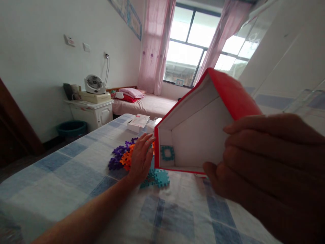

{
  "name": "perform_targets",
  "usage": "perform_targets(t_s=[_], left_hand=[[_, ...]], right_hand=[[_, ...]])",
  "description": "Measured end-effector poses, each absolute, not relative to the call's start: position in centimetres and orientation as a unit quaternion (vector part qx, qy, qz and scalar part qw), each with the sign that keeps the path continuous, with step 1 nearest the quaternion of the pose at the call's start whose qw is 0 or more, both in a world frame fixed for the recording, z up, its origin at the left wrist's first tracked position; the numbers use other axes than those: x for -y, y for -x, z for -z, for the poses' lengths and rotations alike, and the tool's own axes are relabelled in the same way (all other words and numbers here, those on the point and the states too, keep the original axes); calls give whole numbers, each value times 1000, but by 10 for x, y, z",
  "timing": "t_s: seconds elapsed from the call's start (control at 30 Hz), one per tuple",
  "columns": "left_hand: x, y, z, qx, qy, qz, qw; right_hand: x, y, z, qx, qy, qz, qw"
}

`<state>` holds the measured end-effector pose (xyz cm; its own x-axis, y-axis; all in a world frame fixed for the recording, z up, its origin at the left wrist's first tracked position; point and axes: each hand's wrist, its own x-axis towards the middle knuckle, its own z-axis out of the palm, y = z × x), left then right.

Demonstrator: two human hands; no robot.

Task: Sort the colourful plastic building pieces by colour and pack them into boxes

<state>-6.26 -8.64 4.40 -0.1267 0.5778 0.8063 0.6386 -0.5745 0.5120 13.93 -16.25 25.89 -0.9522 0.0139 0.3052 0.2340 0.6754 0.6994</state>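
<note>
My right hand point(254, 159) grips the edge of a red box point(198, 125) with a white inside, held up and tilted so its open side faces me. One teal square piece point(167, 153) with notched edges lies in the box's lower left corner. My left hand point(141, 156) is open, fingers stretched out, over a pile of interlocking plastic pieces beside the box. Purple pieces point(117, 157) lie left of it, orange pieces point(126, 158) partly under it. Teal pieces point(161, 178) lie on the cloth below the box.
A blue and white checked tablecloth point(68, 176) covers the table. Behind the pile stands a white box point(138, 122). Farther back are a white cabinet point(101, 113) with a fan point(94, 84) above it, a green bin point(72, 128) and a bed point(152, 105) under the window.
</note>
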Motion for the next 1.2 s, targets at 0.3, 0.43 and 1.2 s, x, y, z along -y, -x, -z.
perform_targets(t_s=[0.3, 0.43, 1.2], left_hand=[[91, 60, -46, 427, 742, 513, 68], [94, 53, -46, 387, 822, 410, 78], [89, 46, -28, 421, 801, 381, 189]], right_hand=[[143, -134, -252, 891, 26, 448, 62], [152, -139, -259, 884, 45, 454, 99], [73, -243, -72, 721, 579, 342, 168]])
